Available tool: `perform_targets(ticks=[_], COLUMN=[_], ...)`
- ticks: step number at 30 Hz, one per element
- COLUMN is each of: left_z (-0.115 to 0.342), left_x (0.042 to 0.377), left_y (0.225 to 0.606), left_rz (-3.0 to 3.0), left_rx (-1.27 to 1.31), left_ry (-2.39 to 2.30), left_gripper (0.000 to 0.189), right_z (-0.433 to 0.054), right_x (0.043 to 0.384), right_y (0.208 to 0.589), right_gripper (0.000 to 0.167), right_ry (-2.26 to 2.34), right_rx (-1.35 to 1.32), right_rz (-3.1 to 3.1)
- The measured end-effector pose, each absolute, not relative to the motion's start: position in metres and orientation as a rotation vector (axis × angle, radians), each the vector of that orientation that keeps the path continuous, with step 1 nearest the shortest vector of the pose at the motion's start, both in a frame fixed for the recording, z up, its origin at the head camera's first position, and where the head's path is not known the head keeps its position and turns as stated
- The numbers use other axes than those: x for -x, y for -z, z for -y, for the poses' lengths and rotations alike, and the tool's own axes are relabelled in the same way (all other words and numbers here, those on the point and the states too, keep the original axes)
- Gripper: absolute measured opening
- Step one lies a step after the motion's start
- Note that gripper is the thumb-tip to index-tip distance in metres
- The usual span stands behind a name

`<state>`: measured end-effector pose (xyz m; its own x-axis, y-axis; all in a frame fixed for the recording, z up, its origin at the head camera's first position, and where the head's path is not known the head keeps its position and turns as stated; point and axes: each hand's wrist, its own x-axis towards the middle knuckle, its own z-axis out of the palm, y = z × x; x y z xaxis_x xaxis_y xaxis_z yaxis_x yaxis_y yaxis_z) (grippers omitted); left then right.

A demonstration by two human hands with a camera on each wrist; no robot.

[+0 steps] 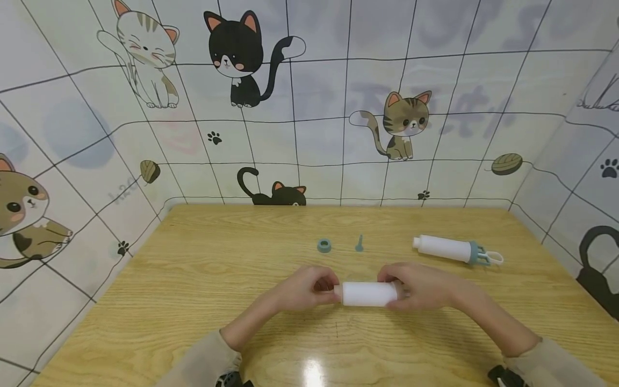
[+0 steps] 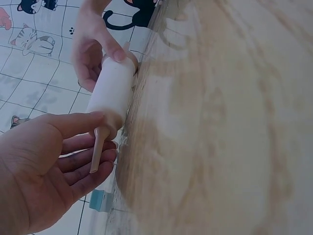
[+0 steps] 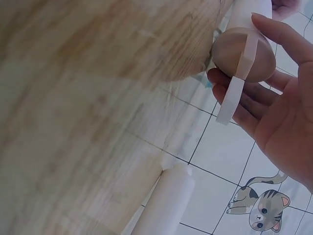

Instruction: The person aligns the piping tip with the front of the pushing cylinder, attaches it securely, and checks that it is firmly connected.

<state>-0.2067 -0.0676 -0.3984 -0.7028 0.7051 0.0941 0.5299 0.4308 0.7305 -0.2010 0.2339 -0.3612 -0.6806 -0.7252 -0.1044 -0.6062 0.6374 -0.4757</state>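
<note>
A white syringe-like tube (image 1: 369,294) with beige ends lies level between both hands, just over the wooden table. My left hand (image 1: 308,287) pinches its left end with thumb and fingers; a thin beige spout (image 2: 99,149) points out there in the left wrist view. Around the right end curl the fingers and thumb of my right hand (image 1: 419,286). From that beige end cap (image 3: 227,54) a flat beige-and-white strip (image 3: 231,100) sticks out in the right wrist view. Beyond the hands are a blue-green ring (image 1: 324,245) and a small blue-green cone-shaped nozzle (image 1: 359,244).
A second white tube (image 1: 444,247), with a blue-green end piece (image 1: 476,253) and a white loop handle (image 1: 494,258), lies at the right back. The wooden table (image 1: 217,236) meets a cat-printed wall covering (image 1: 319,140) at the back and sides.
</note>
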Motion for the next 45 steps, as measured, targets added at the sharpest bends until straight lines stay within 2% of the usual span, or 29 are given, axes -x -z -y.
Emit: perform_targets(ticks=[7, 16, 23, 29, 35, 45], left_z=[0.070, 0.072, 0.075, 0.081, 0.088, 0.103], left_x=[0.209, 0.209, 0.210, 0.215, 0.220, 0.235], left_y=[0.399, 0.398, 0.397, 0.393, 0.391, 0.398], left_rz=[-2.450, -2.457, -2.460, -2.479, -2.525, -2.607], left_rx=[-1.086, -1.041, -1.064, -1.078, -1.046, -0.943], left_ry=[-1.119, -1.124, -1.172, -1.231, -1.292, -1.379], left_gripper=[0.023, 0.030, 0.035, 0.039, 0.040, 0.034], right_z=[-0.234, -0.233, -0.232, -0.235, -0.238, -0.240], right_x=[0.201, 0.201, 0.202, 0.203, 0.213, 0.233], right_y=[0.361, 0.359, 0.354, 0.349, 0.348, 0.348], right_gripper=[0.051, 0.055, 0.061, 0.058, 0.048, 0.043], right_ry=[0.603, 0.623, 0.680, 0.695, 0.722, 0.837], right_rx=[1.053, 1.083, 0.990, 0.973, 1.037, 1.004], right_rz=[-2.576, -2.639, -2.650, -2.741, -2.830, -2.876])
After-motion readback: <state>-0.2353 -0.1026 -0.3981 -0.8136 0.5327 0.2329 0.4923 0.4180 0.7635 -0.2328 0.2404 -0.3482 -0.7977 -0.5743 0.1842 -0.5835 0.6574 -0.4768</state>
